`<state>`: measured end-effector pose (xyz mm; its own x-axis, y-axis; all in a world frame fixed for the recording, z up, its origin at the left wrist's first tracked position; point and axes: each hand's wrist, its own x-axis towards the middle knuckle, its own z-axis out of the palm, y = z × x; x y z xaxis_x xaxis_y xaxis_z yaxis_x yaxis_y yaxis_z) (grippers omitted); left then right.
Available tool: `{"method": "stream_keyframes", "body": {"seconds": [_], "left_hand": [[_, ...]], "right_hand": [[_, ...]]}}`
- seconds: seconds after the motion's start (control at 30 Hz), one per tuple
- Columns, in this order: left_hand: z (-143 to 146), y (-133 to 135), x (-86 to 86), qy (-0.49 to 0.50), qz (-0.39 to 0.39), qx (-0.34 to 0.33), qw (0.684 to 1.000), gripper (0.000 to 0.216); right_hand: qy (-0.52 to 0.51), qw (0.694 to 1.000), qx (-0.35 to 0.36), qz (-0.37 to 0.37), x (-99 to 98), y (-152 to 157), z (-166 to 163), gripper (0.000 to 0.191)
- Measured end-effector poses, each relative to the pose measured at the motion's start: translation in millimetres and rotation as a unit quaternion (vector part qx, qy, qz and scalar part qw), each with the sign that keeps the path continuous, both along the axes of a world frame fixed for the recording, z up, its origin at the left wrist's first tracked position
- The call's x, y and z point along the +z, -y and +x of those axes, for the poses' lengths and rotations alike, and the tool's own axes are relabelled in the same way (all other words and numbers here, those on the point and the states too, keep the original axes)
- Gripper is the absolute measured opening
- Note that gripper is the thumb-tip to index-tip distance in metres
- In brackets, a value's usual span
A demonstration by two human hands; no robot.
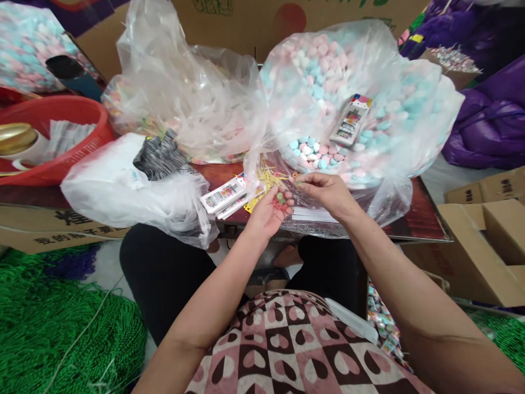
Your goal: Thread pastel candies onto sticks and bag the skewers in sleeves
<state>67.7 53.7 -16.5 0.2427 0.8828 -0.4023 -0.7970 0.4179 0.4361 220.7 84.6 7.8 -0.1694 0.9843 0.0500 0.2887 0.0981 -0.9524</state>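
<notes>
My left hand (268,214) is turned palm up and cupped around several small red and green candy-like pieces (280,201). To its right, my right hand (324,189) has thumb and forefinger pinched together; whatever is between the tips is too small to make out. Small orange rings (294,174) lie close to those fingertips. Beside my left hand is a small stack of white printed packs (225,196), with yellow paper strips (268,176) behind it. White flat sheets (314,214) lie partly under my right hand.
A large clear bag of pink, blue and white candies (324,60) stands behind, with a printed pack (351,120) on it. Another plastic bag (184,104) fills the back left. A red basket (77,115), dark striped bundle (159,156), and open cardboard box (484,241) flank the table.
</notes>
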Motion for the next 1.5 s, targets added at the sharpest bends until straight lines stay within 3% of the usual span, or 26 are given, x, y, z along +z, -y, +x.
{"method": "stream_keyframes", "body": {"seconds": [0.13, 0.3, 0.43, 0.53, 0.67, 0.77, 0.87, 0.93, 1.27, 1.37, 1.5], "left_hand": [[0, -2, -0.7, 0.011, 0.006, -0.004, 1.000, 0.019], [-2, 1, 1.3, 0.011, -0.007, 0.016, 1.000, 0.019], [-2, 3, 1.8, 0.021, -0.010, 0.035, 0.999, 0.014], [-3, 3, 1.2, 0.024, -0.009, 0.040, 0.999, 0.014], [-3, 2, 0.4, 0.023, -0.009, 0.038, 0.999, 0.012], [-3, 2, -0.2, 0.022, -0.005, 0.039, 0.999, 0.012], [-2, 2, -0.4, 0.018, -0.003, 0.039, 0.999, 0.012], [-2, 2, -0.2, 0.018, -0.001, 0.040, 0.999, 0.013], [-3, 4, 1.2, 0.023, -0.010, 0.046, 0.999, 0.011], [-4, 4, 1.6, 0.023, -0.013, 0.050, 0.998, 0.010], [-4, 4, 2.0, 0.023, -0.014, 0.053, 0.998, 0.010]], "right_hand": [[0.039, 0.994, 0.099, 0.032, 10.0, 5, -19, 0.019], [0.157, 0.979, -0.011, 0.130, -13.6, -16, -12, 0.021], [0.305, 0.937, 0.058, 0.163, -35.4, -28, -2, 0.022], [0.354, 0.915, 0.077, 0.177, -40.0, -27, -1, 0.022], [0.276, 0.949, 0.048, 0.144, -36.4, -20, 2, 0.009], [0.124, 0.992, -0.008, 0.038, -33.3, -16, 8, 0.013], [-0.003, 0.996, -0.044, -0.076, -30.2, -12, 12, 0.026], [-0.041, 0.993, -0.049, -0.095, -27.6, -9, 12, 0.029], [-0.020, 0.995, -0.079, -0.062, -30.9, -10, 1, 0.033], [0.008, 0.995, -0.095, 0.020, -37.6, -17, -4, 0.035], [0.166, 0.973, -0.040, 0.158, -45.7, -15, -9, 0.022]]}}
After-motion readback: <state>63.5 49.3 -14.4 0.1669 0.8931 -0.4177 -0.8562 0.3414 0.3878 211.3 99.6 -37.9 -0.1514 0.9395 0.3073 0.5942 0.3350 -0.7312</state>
